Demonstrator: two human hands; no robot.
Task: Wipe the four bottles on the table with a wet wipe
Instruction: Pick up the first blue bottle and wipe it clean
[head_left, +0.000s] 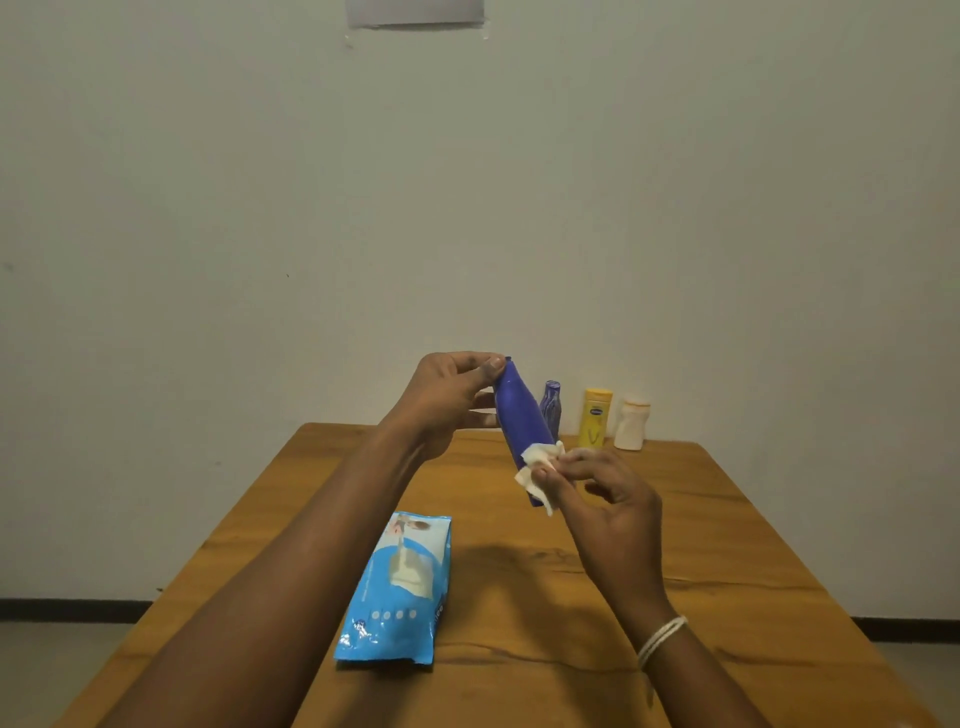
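The left hand (447, 400) holds a plain blue bottle (519, 421) up in the air over the far part of the wooden bench (675, 545). Its fingers and thumb pinch the top end of the bottle, and the bottle leans, with its top up and to the left and its bottom down and to the right. The right hand (602, 499) pinches a white wet wipe (540, 467) between thumb and fingers and presses it on the low part of the blue bottle. The wipe is crumpled and covers part of the bottle's bottom end. A thin white band (662, 639) goes around the right wrist.

Three more bottles stand upright in a row at the far edge of the bench, close to the wall (208, 208). The first is a blue patterned bottle (551, 408) (partly hidden behind the held one). To its right stands a yellow bottle (596, 423) with a small blue oval label, but the writing on it is too small to read. Just right of that stands a white bottle (631, 423).

A light blue pack of wipes (395, 587) lies flat on the near left part of the bench, and a white wipe sticks out of its opening. The pack has a row of small round marks and some print, too blurred to read.
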